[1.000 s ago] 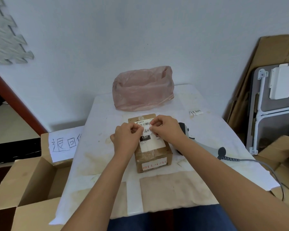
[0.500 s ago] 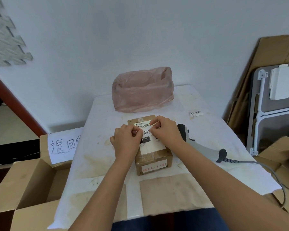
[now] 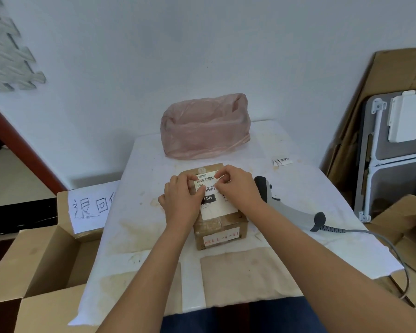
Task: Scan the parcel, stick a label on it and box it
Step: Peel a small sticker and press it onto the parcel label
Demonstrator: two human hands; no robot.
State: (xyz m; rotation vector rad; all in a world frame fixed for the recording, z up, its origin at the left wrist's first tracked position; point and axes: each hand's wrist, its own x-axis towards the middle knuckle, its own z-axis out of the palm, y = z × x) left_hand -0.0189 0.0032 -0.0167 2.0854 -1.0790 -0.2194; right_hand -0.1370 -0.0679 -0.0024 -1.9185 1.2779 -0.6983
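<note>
A small brown cardboard parcel sits in the middle of the white-covered table, with a white shipping label on its top. Over that top, both hands pinch a small white handwritten label between their fingertips. My left hand holds its left end and my right hand holds its right end. A grey barcode scanner lies on the table just right of the parcel, its cable trailing off to the right.
A pink plastic bag stands behind the parcel. A spare label slip lies at the back right. An open cardboard box with a handwritten sign stands left of the table. Flattened cartons and a folded table lean on the right.
Both hands stay over the parcel's top, fingers shifting slightly on the small label. The parcel and scanner have not moved.
</note>
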